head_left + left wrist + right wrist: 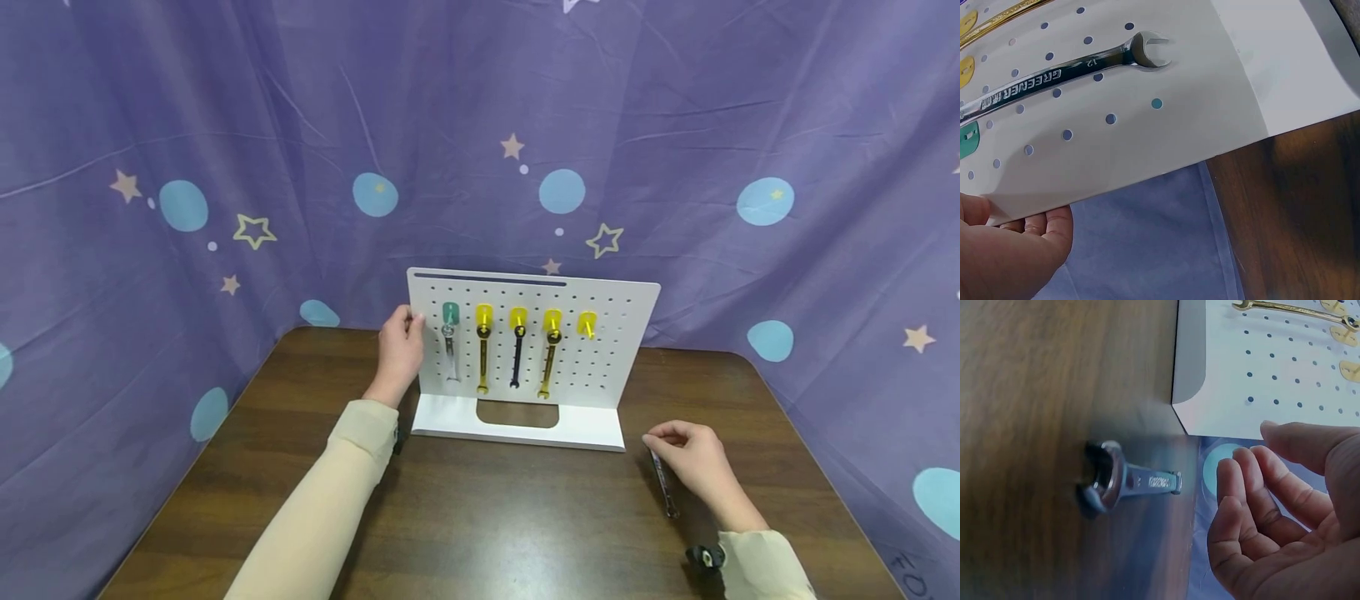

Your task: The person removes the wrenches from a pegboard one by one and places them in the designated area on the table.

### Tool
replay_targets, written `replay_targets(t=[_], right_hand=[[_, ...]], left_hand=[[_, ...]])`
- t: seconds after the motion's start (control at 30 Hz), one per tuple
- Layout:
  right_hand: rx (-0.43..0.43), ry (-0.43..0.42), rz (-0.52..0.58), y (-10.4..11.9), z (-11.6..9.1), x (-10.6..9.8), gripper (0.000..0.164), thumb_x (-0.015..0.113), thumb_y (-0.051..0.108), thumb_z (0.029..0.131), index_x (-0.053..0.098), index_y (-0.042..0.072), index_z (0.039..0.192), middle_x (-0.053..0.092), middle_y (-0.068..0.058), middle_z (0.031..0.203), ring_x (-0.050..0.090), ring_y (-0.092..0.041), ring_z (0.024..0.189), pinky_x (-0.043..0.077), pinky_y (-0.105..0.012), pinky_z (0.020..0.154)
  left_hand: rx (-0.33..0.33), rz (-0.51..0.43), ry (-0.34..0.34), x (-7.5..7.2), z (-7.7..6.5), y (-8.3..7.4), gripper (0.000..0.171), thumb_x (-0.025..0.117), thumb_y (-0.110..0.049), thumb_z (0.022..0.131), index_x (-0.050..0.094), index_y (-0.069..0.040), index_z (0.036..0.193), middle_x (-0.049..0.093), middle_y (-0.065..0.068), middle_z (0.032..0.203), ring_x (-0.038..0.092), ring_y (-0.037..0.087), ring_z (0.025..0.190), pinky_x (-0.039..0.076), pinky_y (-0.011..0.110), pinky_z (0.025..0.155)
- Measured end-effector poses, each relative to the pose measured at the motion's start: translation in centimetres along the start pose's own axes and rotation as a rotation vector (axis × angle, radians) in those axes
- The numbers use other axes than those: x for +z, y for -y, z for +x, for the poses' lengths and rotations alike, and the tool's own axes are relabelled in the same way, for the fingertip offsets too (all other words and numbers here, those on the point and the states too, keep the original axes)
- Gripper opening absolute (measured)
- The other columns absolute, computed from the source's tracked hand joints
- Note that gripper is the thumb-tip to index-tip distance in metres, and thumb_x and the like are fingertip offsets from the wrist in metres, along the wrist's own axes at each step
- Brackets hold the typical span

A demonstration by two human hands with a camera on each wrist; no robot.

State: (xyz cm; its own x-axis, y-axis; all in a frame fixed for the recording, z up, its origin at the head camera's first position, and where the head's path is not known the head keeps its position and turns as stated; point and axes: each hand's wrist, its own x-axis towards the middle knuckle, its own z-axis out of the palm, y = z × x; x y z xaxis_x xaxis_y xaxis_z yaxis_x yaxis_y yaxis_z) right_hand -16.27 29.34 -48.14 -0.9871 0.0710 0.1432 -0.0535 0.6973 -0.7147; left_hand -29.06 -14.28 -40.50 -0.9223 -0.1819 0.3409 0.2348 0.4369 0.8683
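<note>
presently, left hand [402, 346]: grips white pegboard [615, 333] by its edge
right hand [697, 458]: fingers loosely bent, holding nothing, near the unhung wrench [664, 485]

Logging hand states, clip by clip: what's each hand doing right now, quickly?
Left hand: closed, gripping the pegboard by its left edge.
Right hand: open, fingers loosely bent, holding nothing, near a wrench.

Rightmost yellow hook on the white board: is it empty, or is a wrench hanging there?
Empty. In the head view, the rightmost hook sticks out bare, while its neighbour carries a gold wrench.
</note>
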Motion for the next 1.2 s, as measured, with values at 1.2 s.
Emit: replay_targets(t=[1.2], right_hand=[[-0.139,0.051,0.218,6.2,3.2,4.7,0.020,0.078,0.010,0.090,0.074,-0.003,0.106,0.073,-0.006,0.089,0.067,-0.020,0.083,0.052,-0.028,0.073]], left_hand=[[0.011,-0.001,0.002,0.0,0.0,0.0,0.018,0.049,-0.013,0.109,0.058,0.003,0.110,0.063,0.019,0.097,0.053,0.027,0.081,0.045,0.039,0.069]])
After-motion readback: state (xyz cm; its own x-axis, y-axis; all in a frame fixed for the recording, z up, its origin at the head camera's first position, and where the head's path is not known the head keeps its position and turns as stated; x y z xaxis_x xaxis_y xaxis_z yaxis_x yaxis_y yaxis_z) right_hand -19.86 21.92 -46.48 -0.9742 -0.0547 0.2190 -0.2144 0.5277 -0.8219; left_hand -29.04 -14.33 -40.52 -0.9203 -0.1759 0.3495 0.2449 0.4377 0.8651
